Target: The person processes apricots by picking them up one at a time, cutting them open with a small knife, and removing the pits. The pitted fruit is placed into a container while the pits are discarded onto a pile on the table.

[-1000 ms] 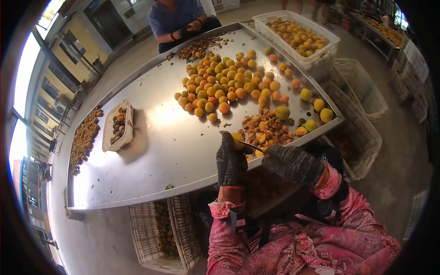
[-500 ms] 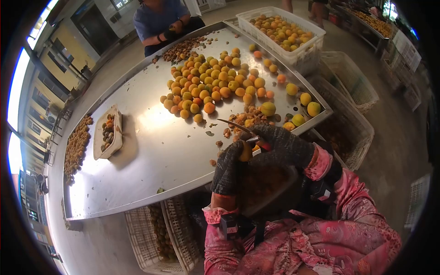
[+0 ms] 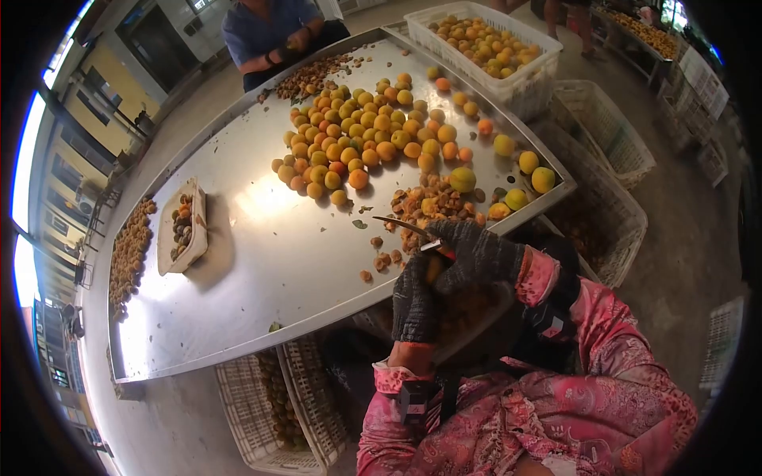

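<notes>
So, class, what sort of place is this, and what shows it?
Probably a fruit-processing workshop: steel table heaped with apricots, crates beside it, right hand holding a knife to the fruit in the left hand.

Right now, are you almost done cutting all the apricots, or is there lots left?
Some is done: a heap of pits and scraps lies near the edge of the table. In hand: the left hand holds one apricot and the right hand holds the knife. Lots left: a big pile of whole apricots sits mid-table, and the white crate beyond is full too.
</notes>
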The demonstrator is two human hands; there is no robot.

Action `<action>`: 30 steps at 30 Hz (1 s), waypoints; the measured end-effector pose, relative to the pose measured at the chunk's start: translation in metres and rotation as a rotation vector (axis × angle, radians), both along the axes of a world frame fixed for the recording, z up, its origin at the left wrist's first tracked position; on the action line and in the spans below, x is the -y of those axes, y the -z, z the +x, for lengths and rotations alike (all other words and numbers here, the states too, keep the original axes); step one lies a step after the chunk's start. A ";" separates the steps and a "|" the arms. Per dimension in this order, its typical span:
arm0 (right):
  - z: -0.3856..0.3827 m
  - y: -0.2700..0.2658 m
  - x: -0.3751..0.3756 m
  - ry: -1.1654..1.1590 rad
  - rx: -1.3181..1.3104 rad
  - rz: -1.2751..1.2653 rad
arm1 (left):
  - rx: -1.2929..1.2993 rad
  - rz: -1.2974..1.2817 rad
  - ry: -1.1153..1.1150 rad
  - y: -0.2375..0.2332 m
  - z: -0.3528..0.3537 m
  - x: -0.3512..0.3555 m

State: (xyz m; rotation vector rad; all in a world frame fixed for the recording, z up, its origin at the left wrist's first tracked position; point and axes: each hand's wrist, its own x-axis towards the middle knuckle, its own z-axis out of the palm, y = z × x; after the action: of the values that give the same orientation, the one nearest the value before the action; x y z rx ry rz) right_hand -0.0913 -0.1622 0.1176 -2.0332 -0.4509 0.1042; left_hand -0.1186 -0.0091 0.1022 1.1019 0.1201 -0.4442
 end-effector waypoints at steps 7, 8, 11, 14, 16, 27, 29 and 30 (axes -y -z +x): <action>-0.002 0.010 -0.003 0.005 0.171 -0.044 | 0.732 0.737 0.016 0.033 0.002 -0.008; -0.003 0.011 -0.003 0.017 0.238 -0.102 | 0.911 0.849 -0.010 0.035 0.002 -0.009; -0.002 0.015 -0.011 0.001 0.031 0.112 | -0.309 -0.326 -0.183 -0.010 0.004 0.007; 0.000 0.009 -0.014 0.013 -0.013 0.289 | -0.471 -0.199 -0.088 -0.028 0.007 -0.001; -0.004 0.002 -0.016 0.095 -0.004 0.201 | -0.406 -0.315 -0.160 0.006 0.016 -0.003; -0.046 0.002 -0.017 0.072 0.817 -0.534 | -0.217 -0.365 -0.095 0.023 0.024 -0.029; -0.049 0.009 -0.023 0.048 0.781 -0.585 | -0.130 -0.180 -0.528 0.002 0.022 -0.003; -0.051 0.008 -0.028 0.047 0.781 -0.585 | -0.130 -0.180 -0.529 0.005 0.024 0.000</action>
State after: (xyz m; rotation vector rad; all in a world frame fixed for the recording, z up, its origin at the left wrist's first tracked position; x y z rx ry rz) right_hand -0.1422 -0.1346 0.1093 -2.6173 -0.9330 -0.6847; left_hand -0.0949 -0.0091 0.0973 0.8225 0.4653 -0.0479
